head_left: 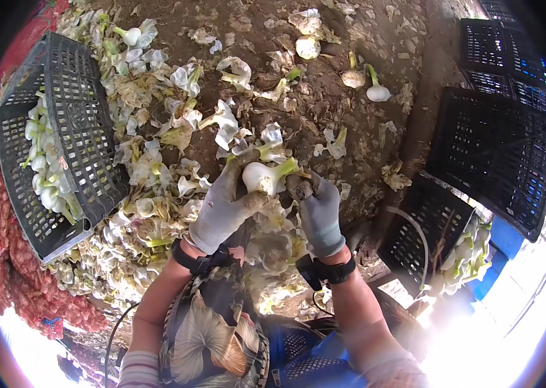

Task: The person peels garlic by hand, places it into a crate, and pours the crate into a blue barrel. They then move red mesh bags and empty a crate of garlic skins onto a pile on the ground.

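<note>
A white garlic bulb (261, 178) with a short green stem sits in my left hand (226, 208); the gloved thumb and fingers close around it, and the stem points right. My right hand (316, 210), also gloved, is closed just right of the stem's end. A small brown piece shows at its fingertips, but I cannot make out what it holds. The glove fingertips are dirty with soil. Loose pale skins (272, 141) lie on the ground just beyond the bulb.
At left, a black crate (89, 123) holds several cleaned bulbs (43, 161), beside red mesh sacks (11, 252). Black crates (493, 155) stand at right, with more bulbs (470, 255) nearby. Skins and a few bulbs (378, 93) litter the soil.
</note>
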`<state>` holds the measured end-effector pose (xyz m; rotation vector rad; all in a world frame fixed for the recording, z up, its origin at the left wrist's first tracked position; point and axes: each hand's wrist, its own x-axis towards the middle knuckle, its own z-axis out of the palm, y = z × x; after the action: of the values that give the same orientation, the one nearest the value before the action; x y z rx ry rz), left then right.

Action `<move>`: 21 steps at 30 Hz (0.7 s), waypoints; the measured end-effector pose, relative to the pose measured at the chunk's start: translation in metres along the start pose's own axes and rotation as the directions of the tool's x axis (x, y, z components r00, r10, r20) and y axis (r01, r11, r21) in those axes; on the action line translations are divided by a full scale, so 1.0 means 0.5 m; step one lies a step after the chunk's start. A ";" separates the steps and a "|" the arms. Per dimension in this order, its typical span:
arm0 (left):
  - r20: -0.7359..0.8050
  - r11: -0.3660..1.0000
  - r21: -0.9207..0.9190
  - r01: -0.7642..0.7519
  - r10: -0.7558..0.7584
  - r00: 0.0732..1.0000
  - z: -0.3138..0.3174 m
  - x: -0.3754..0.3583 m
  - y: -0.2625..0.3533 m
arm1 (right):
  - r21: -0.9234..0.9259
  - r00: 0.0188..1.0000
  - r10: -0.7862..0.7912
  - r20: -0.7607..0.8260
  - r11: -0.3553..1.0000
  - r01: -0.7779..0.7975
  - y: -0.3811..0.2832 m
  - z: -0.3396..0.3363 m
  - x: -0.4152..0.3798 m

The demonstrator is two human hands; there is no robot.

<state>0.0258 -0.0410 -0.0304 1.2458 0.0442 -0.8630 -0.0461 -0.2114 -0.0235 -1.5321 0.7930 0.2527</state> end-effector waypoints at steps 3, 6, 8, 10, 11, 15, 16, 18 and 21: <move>0.029 0.996 0.088 0.021 -0.023 0.999 -0.012 0.006 0.001 | 0.043 1.000 0.023 0.008 0.999 -0.023 -0.015 0.011 -0.001; 0.034 0.983 0.180 0.030 -0.036 0.999 -0.017 0.013 -0.010 | 0.148 0.999 -0.001 0.047 0.989 -0.006 -0.027 0.016 0.010; 0.014 0.989 0.141 0.042 -0.044 0.999 -0.015 0.014 -0.008 | 0.204 0.996 -0.006 0.095 0.979 -0.014 -0.034 0.014 0.017; 0.015 0.995 -0.072 0.070 -0.069 0.997 -0.011 0.009 0.007 | 0.143 0.989 -0.112 0.100 0.985 0.098 -0.044 0.013 0.019; 0.015 0.995 -0.074 0.072 -0.071 0.997 -0.013 0.007 0.001 | 0.142 0.989 -0.110 0.100 0.985 0.095 -0.039 0.011 0.019; 0.057 0.975 0.222 -0.025 0.013 0.998 -0.063 -0.014 -0.059 | 0.037 0.994 -0.074 0.083 0.997 0.071 -0.023 0.007 0.028; 0.114 0.818 0.555 -0.154 0.109 0.988 -0.063 -0.015 -0.049 | 0.037 0.992 -0.069 0.103 0.997 0.066 -0.021 0.006 0.029; 0.161 0.981 0.032 0.192 -0.195 0.968 -0.067 -0.004 -0.016 | -0.035 0.956 -0.244 0.165 0.967 0.253 -0.023 0.005 0.038; 0.283 0.979 0.130 -0.160 0.118 0.952 -0.061 -0.003 -0.005 | -0.242 0.798 -0.539 0.268 0.764 0.598 -0.020 0.002 0.051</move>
<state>0.0357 -0.0148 -0.0425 1.2437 -0.3340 -0.9210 -0.0209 -0.2195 -0.0311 -1.9489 0.1041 0.0592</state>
